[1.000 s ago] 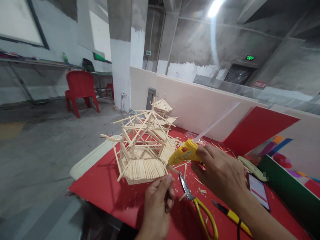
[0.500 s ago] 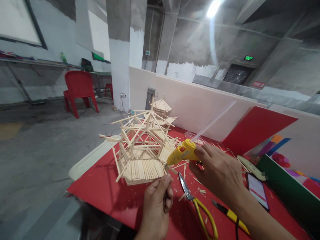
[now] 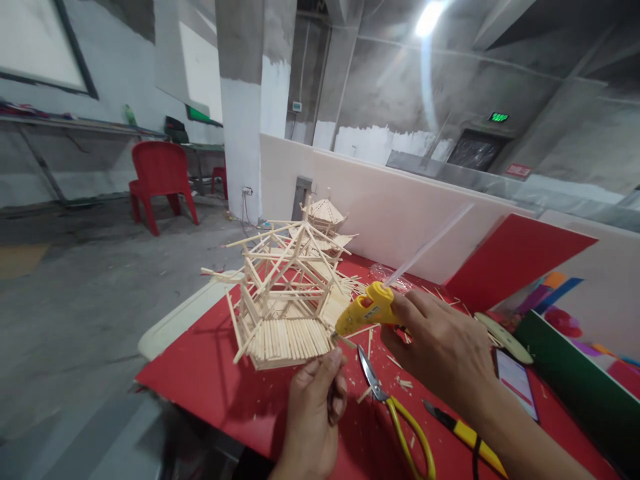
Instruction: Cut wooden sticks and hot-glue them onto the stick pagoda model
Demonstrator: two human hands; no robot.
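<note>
A pavilion model (image 3: 290, 340) built of thin wooden sticks stands on the red tabletop (image 3: 200, 393). Its open roof frame rises above a slatted, sloping front panel. At that panel's lower right corner, my left hand (image 3: 315, 400) is closed with thumb and fingertips pinched together; what lies between them is hidden. My right hand (image 3: 440, 340) grips a yellow hot glue gun (image 3: 367, 310) with a long clear glue stick (image 3: 430, 243) standing out of its back. The gun's nozzle points down at the same corner, just above my left thumb.
Scissors (image 3: 380, 393) with yellow handles lie right of my left hand, and a yellow utility knife (image 3: 465, 430) lies below my right forearm. A phone (image 3: 517, 383) and a green box (image 3: 575, 380) are at the right. Behind stands a smaller tiered pagoda model (image 3: 325, 217) among loose sticks.
The whole view has shifted very slightly. Both hands and the glue gun keep almost the same place at the model's front right corner.
</note>
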